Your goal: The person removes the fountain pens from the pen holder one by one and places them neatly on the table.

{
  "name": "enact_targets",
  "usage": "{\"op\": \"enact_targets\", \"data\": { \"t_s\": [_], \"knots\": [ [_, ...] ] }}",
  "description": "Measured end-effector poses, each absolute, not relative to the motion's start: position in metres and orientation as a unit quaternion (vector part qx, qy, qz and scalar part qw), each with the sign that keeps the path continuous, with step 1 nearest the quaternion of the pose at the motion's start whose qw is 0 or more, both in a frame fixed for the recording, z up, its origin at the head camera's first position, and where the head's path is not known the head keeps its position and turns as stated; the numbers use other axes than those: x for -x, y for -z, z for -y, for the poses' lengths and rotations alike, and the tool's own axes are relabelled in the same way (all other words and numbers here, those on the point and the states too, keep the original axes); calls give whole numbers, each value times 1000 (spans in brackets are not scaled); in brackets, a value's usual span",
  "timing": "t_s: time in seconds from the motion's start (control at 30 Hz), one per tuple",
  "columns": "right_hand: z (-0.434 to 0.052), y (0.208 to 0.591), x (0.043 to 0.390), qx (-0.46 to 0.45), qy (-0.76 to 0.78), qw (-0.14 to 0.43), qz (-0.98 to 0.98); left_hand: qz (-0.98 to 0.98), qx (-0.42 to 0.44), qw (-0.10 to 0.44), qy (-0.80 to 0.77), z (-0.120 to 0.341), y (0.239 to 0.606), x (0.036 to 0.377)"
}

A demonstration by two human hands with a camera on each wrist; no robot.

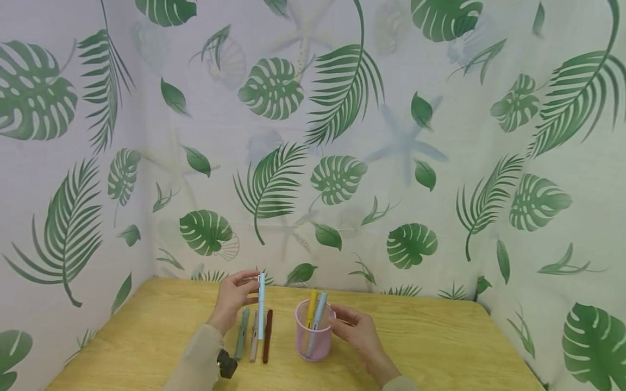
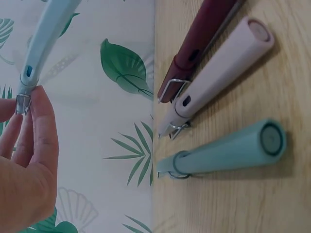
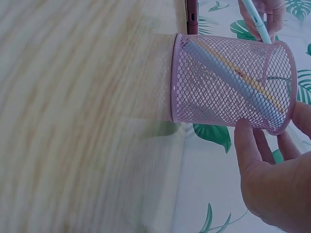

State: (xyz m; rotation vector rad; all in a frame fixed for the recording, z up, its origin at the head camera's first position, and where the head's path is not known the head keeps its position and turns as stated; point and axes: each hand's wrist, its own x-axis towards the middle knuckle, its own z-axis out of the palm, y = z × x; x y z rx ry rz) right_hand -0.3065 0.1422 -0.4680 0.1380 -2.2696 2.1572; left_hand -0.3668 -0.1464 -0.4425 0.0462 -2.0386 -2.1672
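My left hand (image 1: 232, 297) pinches a light blue pen (image 1: 261, 312) by its clip end, with the other end pointing down. The pen hangs above the table, in front of three pens lying side by side: green (image 1: 242, 334), pale pink (image 2: 221, 70) and dark red (image 1: 267, 336). To their right, a pink mesh pen holder (image 1: 324, 346) stands upright. Inside it lean a yellow pen (image 1: 311, 308) and another light blue pen (image 1: 320, 307). My right hand (image 1: 361, 332) grips the holder's right side near the rim, thumb and fingers at the mesh.
Everything stands on a wood-grain table (image 1: 430, 347). Behind it and at both sides hangs a white curtain (image 1: 342, 260) printed with green leaves, meeting the table's back edge. A small dark device (image 1: 226, 364) sits at my left wrist.
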Motion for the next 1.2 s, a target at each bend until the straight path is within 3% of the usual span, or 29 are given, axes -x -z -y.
{"op": "enact_targets", "data": {
  "t_s": [1.2],
  "knots": [
    [-143,465,307,-47,-675,0,736,723,-49,72,685,164,461,373]
  ]
}}
